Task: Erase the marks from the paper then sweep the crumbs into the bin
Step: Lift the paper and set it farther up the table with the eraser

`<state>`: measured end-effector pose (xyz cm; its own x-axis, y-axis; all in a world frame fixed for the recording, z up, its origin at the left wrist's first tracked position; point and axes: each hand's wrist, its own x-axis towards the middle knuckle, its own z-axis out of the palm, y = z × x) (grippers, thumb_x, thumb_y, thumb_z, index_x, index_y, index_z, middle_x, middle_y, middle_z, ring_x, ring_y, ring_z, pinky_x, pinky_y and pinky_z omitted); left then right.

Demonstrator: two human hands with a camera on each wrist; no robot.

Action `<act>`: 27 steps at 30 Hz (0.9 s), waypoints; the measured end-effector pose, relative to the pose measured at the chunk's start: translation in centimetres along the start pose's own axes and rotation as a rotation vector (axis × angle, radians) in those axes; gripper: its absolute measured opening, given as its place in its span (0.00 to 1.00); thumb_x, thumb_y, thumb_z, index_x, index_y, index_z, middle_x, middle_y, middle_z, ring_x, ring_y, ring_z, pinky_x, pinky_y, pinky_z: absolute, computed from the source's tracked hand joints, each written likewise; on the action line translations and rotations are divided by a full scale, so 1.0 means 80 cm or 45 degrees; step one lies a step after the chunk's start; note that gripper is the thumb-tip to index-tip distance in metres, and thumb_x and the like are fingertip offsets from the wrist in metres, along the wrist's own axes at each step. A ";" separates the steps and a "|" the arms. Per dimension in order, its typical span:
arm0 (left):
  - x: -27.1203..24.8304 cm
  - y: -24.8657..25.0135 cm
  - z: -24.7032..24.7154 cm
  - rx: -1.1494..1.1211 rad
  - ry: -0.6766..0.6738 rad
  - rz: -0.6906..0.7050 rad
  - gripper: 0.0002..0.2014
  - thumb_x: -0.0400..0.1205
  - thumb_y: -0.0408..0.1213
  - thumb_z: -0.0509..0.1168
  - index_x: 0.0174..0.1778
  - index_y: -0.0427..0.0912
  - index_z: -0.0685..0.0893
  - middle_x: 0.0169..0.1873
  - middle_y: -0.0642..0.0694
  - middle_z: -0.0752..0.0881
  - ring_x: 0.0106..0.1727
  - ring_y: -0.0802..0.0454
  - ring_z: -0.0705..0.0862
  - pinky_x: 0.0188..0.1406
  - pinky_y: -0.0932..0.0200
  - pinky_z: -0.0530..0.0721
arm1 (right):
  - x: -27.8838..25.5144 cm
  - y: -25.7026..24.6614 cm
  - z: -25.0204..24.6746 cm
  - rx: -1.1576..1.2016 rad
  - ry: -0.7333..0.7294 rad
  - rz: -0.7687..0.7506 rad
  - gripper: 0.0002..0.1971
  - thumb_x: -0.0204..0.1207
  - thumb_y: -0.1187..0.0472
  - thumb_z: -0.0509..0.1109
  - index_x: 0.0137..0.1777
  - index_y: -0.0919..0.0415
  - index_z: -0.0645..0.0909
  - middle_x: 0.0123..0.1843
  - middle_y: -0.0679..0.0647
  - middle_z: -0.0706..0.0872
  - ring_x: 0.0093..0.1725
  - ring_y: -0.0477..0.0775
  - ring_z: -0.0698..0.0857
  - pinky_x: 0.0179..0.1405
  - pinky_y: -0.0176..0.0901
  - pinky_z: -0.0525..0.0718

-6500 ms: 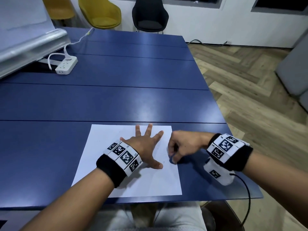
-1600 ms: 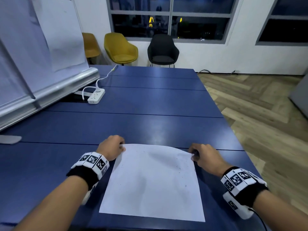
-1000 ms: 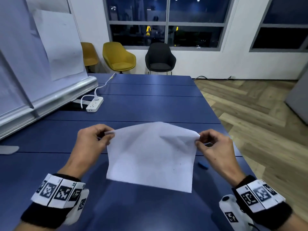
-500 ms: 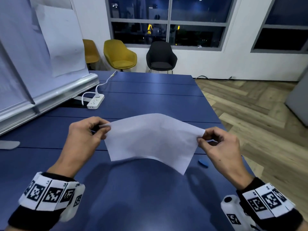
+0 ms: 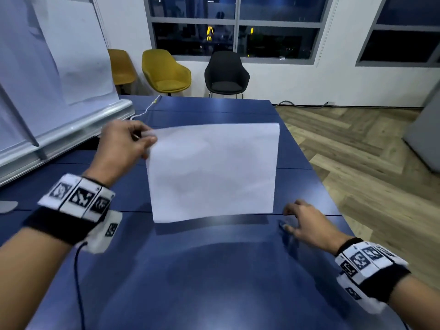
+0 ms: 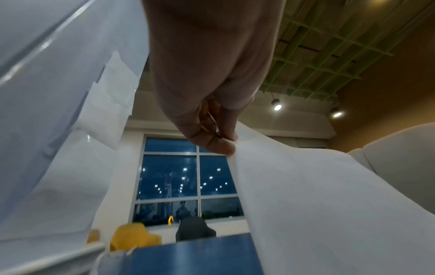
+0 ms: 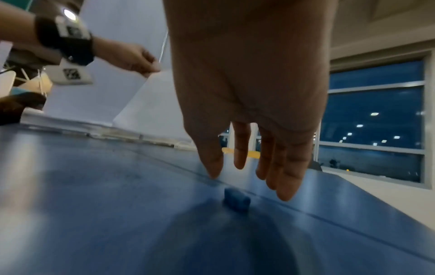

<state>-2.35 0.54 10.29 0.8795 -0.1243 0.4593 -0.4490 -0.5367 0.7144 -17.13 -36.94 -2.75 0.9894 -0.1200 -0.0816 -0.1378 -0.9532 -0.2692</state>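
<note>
From the head view I record the left hand (image 5: 121, 148) raised above the blue table (image 5: 214, 282), at about 10 o'clock from the frame's centre. Its thumb and fingers pinch the upper left corner of the sheet of paper (image 5: 214, 170). The left wrist view confirms this pinch (image 6: 212, 143), with the sheet (image 6: 329, 204) falling away toward 4 o'clock. The paper hangs nearly upright, held at that one corner only, its lower edge just above the tabletop and casting a dark band of shadow beneath. I see no marks on the face turned to me. The right hand (image 5: 307, 225) is low at 4 o'clock, holding nothing, fingers straight and spread. In the right wrist view its fingertips (image 7: 286, 191) hover close over a small blue eraser (image 7: 236, 200) lying on the table (image 7: 94, 223); whether they touch it I cannot tell. At 12 o'clock, against the far wall, stand yellow chairs (image 5: 166, 72) and a black chair (image 5: 226, 75).
</note>
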 end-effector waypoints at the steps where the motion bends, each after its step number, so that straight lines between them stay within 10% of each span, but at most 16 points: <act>1: 0.016 0.000 0.008 0.002 -0.007 -0.004 0.05 0.79 0.25 0.72 0.42 0.39 0.86 0.28 0.40 0.85 0.19 0.65 0.81 0.23 0.74 0.79 | 0.002 0.003 0.007 -0.034 -0.071 0.011 0.12 0.74 0.54 0.72 0.56 0.53 0.80 0.54 0.51 0.77 0.51 0.58 0.84 0.54 0.52 0.84; 10: 0.082 -0.081 0.101 0.120 -0.246 -0.147 0.06 0.79 0.23 0.71 0.38 0.35 0.85 0.23 0.41 0.82 0.15 0.62 0.78 0.22 0.67 0.81 | 0.025 -0.005 0.002 0.220 0.195 0.032 0.05 0.72 0.61 0.75 0.39 0.60 0.83 0.34 0.52 0.86 0.37 0.57 0.85 0.36 0.46 0.82; 13: 0.116 -0.100 0.116 0.202 -0.307 -0.226 0.05 0.79 0.25 0.73 0.37 0.35 0.87 0.21 0.41 0.83 0.19 0.53 0.82 0.34 0.58 0.86 | 0.059 -0.020 -0.024 0.245 0.212 0.065 0.06 0.71 0.58 0.76 0.37 0.55 0.81 0.36 0.50 0.87 0.40 0.57 0.85 0.41 0.49 0.85; 20: 0.149 -0.116 0.178 0.405 -0.375 -0.274 0.04 0.77 0.25 0.70 0.37 0.33 0.89 0.18 0.47 0.83 0.12 0.67 0.77 0.42 0.58 0.86 | 0.154 -0.052 -0.010 0.151 0.096 0.005 0.06 0.76 0.58 0.71 0.43 0.60 0.84 0.45 0.59 0.89 0.48 0.64 0.85 0.46 0.54 0.86; 27: 0.147 -0.162 0.204 0.527 -0.507 -0.344 0.13 0.77 0.23 0.68 0.57 0.30 0.88 0.48 0.31 0.89 0.51 0.35 0.88 0.51 0.44 0.88 | 0.192 -0.053 0.023 0.061 -0.017 0.060 0.04 0.77 0.57 0.69 0.43 0.55 0.84 0.49 0.57 0.89 0.52 0.63 0.85 0.46 0.47 0.82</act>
<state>16.34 -7.58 -2.16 0.9803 -0.1973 0.0028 -0.1746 -0.8608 0.4781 -1.40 -34.26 -4.60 0.9812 -0.1601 -0.1080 -0.1863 -0.9321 -0.3106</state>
